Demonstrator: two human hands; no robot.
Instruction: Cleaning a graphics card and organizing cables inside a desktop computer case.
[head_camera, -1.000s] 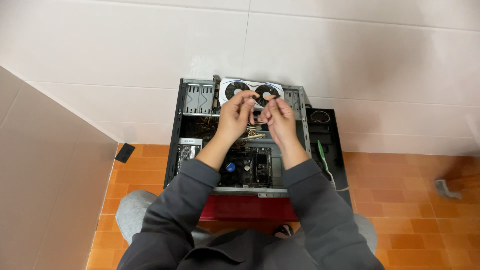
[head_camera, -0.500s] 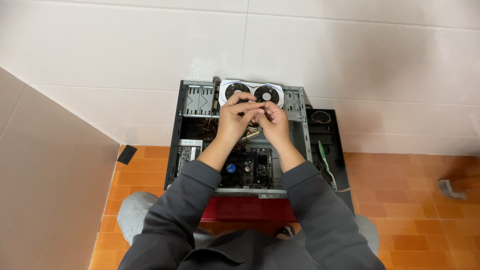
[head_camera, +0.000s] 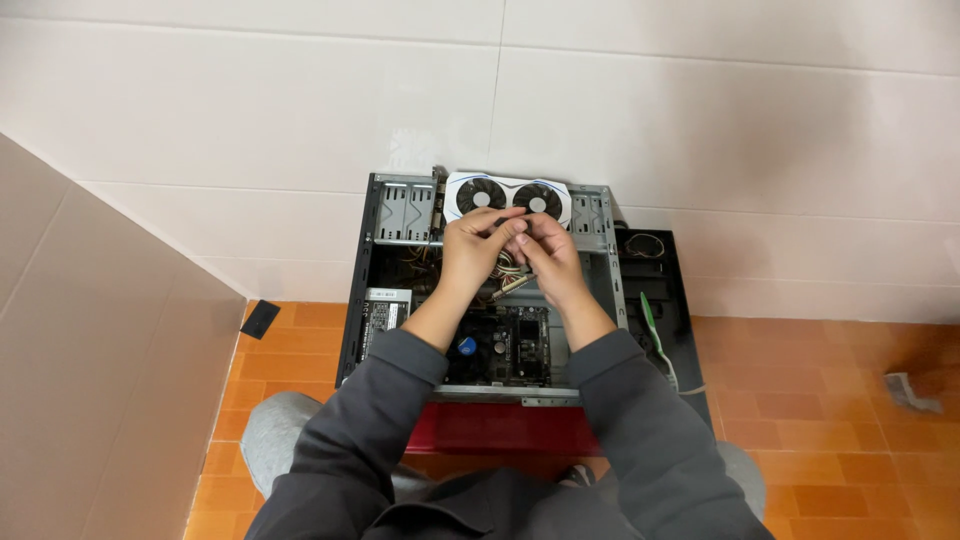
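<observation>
Fingers of my left hand (head_camera: 478, 248) pinch a small dark cable connector (head_camera: 503, 221), its length running left to right toward my right hand (head_camera: 548, 255), whose fingertips close on its other end. Both hover just below the white twin-fan graphics card (head_camera: 508, 197), above the open computer case (head_camera: 362, 290).

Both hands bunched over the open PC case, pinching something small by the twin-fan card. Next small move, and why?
Probably steady the small dark part before moving anything else. The left hand and right hand pinch it together just below the white twin-fan graphics card, above the open computer case. What the part is cannot be told, and dropped, it would likely fall among the cables.
</observation>
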